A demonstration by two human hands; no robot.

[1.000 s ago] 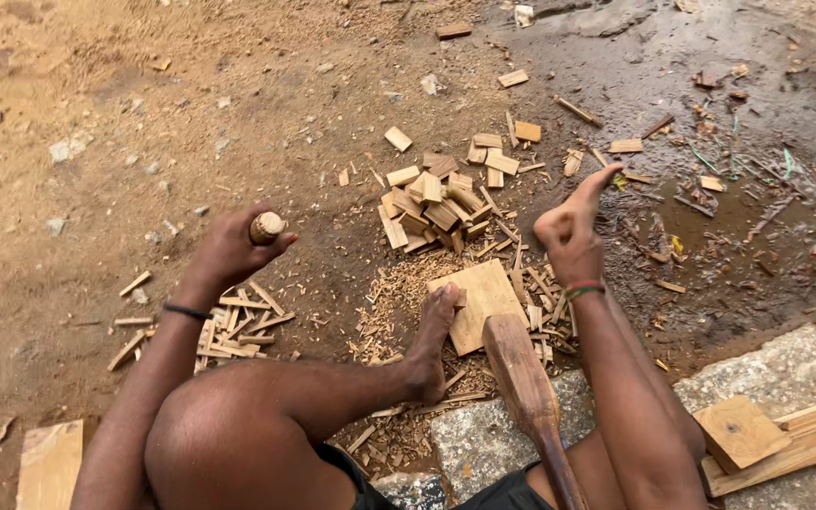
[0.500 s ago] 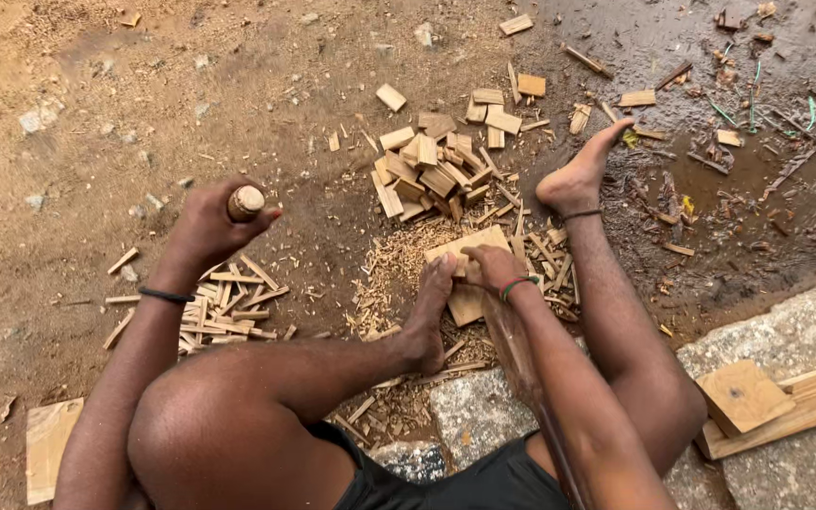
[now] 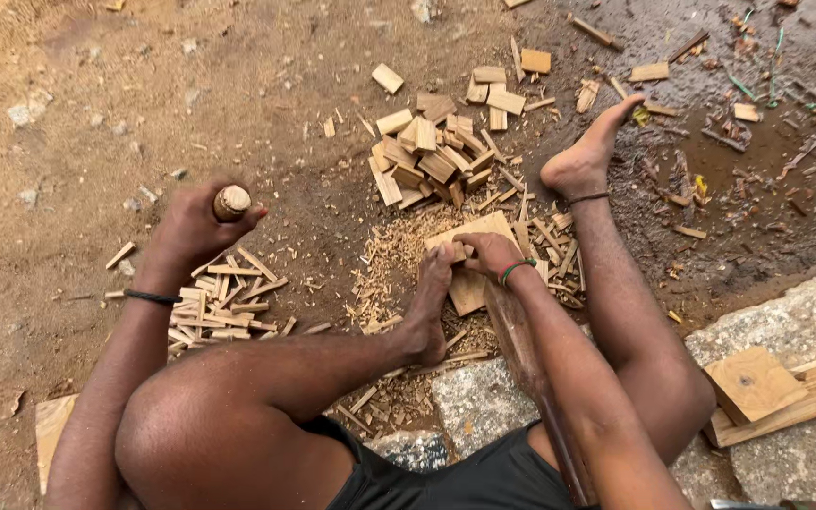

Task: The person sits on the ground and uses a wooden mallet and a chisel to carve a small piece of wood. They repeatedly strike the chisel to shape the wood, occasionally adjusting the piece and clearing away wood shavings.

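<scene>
My left hand (image 3: 195, 227) is closed around a round wooden handle (image 3: 231, 201), held up over a heap of thin wood strips (image 3: 224, 307); only the handle's end shows. My right hand (image 3: 485, 253) pinches a small wood piece (image 3: 455, 251) standing on a flat wooden board (image 3: 469, 288). My left foot (image 3: 427, 312) presses against the board's near-left edge, among wood chips. My right foot (image 3: 586, 156) rests on the dirt beyond the board. A long brown wooden bar (image 3: 521, 354) runs from the board back under my right arm.
A pile of short wooden blocks (image 3: 432, 156) lies past the board, with loose blocks scattered further out. Grey stone slabs (image 3: 805, 312) sit at the right with a wood block (image 3: 753, 382) and plank on them. Another plank (image 3: 52, 430) lies at lower left. The ground is bare dirt.
My right hand came down from up by my right foot to the board and closed on the small wood piece. My left hand kept the handle raised.
</scene>
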